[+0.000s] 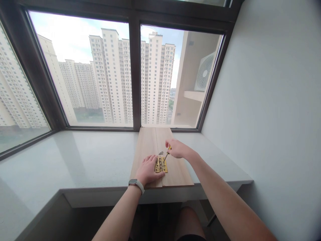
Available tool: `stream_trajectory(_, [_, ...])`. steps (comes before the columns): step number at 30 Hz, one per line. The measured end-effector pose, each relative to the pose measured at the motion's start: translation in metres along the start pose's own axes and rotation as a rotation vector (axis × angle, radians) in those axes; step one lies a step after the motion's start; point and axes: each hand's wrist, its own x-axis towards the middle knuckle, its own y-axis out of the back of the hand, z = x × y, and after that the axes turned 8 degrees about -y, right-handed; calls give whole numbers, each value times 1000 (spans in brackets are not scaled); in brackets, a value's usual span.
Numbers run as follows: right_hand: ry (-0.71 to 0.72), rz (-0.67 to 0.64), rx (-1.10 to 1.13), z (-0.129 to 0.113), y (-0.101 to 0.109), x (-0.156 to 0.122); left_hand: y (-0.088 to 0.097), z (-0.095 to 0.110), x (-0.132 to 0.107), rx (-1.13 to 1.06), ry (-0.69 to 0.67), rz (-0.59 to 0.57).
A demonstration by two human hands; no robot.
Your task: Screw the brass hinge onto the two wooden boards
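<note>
A brass-coloured hinge [164,164] lies unfolded across the seam between two light wooden boards [146,140]. My left hand [147,170] rests flat over the hinge's left side, fingers stretched out and thumb spread along its near edge, pressing it against the wood. Part of the left leaf is hidden under that hand. My right hand [177,149] is closed around the yellow handle of a screwdriver [166,157]. The screwdriver tilts, and its tip meets the hinge's right leaf. Several small dark screws [161,153] lie on the boards just beyond the hinge.
The boards lie on a white windowsill counter [100,160], their near ends around its front edge. Dark-framed windows [136,77] stand behind, with tall buildings outside. A white wall [271,83] rises on the right. My legs are below the counter.
</note>
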Motion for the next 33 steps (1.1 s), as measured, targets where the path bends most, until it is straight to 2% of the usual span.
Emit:
stream_trajectory(4, [10, 5, -7, -1, 0, 0, -3, -2, 1, 4, 5, -1])
stream_trajectory(8, [-44, 75, -104, -5, 2, -1, -5, -4, 0, -2, -8, 8])
stream_trajectory(12, [-108, 71, -164, -8, 3, -2, -5, -5, 0, 8, -21, 19])
stream_trajectory(20, [37, -23, -12, -2, -1, 0, -5, -6, 0, 22, -21, 20])
stream_trajectory(27, [17, 41, -101, -5, 0, 1, -3, -3, 0, 14, -13, 8])
stream_trajectory(33, [-61, 31, -183, -7, 4, -1, -3, -2, 0, 10, -8, 16])
